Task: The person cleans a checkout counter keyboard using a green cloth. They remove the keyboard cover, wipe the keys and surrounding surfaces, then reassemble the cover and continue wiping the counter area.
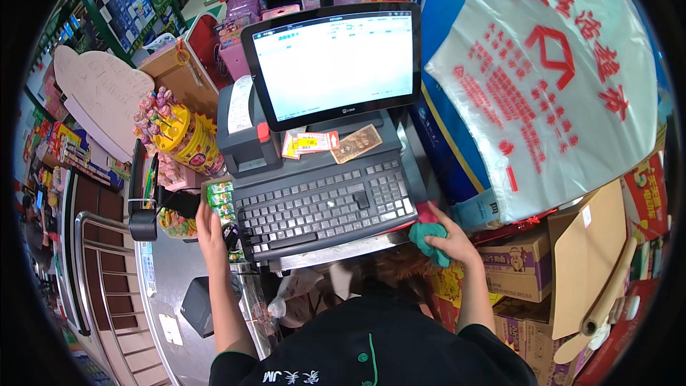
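My right hand (454, 238) grips a crumpled green cloth (430, 243) at the right front corner of the black keyboard (327, 206). Its fingers reach a pinkish-red piece (427, 212), perhaps another part of the cloth. To the keyboard's left, my left hand (211, 231) is raised beside a box of small green packets (221, 198), fingers and thumb apart and nothing visible in them. Whether it touches the box is unclear. A black device on a stand (179, 202) is just left of those fingers. Behind the keyboard lie price tags (316, 142) and a brown banknote (358, 145).
A lit monitor (337, 64) stands behind the keyboard, with a receipt printer (249, 142) at its left. Nearby is a yellow lollipop tub (187, 136). White plastic bags (552, 75) hang at right above cardboard boxes (514, 268). A metal railing (107, 246) runs along the left.
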